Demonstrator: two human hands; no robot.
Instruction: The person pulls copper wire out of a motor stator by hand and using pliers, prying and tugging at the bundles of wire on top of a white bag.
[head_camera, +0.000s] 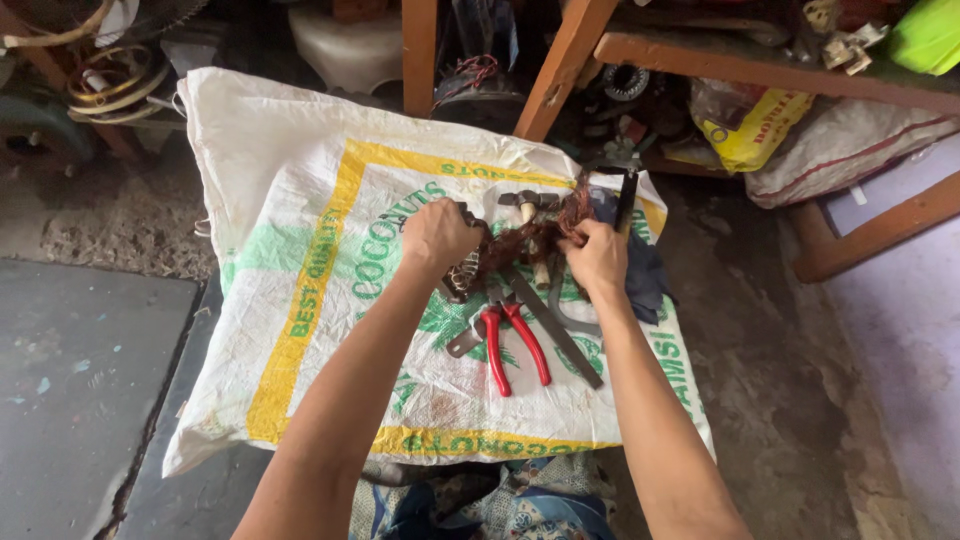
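Your left hand (438, 236) and right hand (597, 254) both grip the copper wire tangle (530, 238), held just above the red pliers (512, 345). Wire looks partly pulled loose; most remains bunched.

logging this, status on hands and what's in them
Left hand and right hand both gripping tangled reddish-brown copper wire bundle. Red-handled pliers, metal file on white sack beneath.

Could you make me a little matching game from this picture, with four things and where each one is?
Things:
1. pliers
2. copper wire tangle
3. woven sack
4. hammer

Places:
A. spread flat under the tools
B. held between left hand and right hand
C. lying nearest the person, red handles
D. just beyond the hands

Pairs: 1-C, 2-B, 3-A, 4-D
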